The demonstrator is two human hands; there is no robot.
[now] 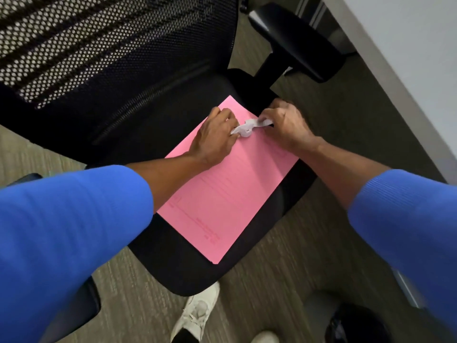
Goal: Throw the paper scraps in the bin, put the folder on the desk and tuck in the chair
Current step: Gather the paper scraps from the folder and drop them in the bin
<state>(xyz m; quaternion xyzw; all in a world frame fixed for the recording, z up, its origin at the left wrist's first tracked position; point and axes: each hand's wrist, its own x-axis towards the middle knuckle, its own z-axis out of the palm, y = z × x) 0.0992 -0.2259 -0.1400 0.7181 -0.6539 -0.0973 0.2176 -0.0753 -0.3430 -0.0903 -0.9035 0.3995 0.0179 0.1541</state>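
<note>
- The left hand and the right hand meet over the far end of a pink folder. Both are curled, fingers pinched onto crumpled white paper scraps that sit between them, on or just above the folder.
- How many scraps there are is unclear (they read as one small wad).
- Both arms reach in from the bottom of the view in blue sleeves.
- The folder lies flat on the seat of a black office chair, slanted across the cushion, printed lines faintly visible on it.
- Judged from this, the task is at its first step: the scraps are being gathered and are not yet in any bin. The folder is not on the desk, and the chair is not tucked in.
- A dark round shape at the bottom right may be the bin, but it is too blurred to tell.
- The desk runs along the upper right, a pale edge just beyond the chair's armrest.
- The mesh backrest fills the upper left.
- White shoes stand on the carpet just in front of the seat; nothing seen blocks the way to the desk.
</note>
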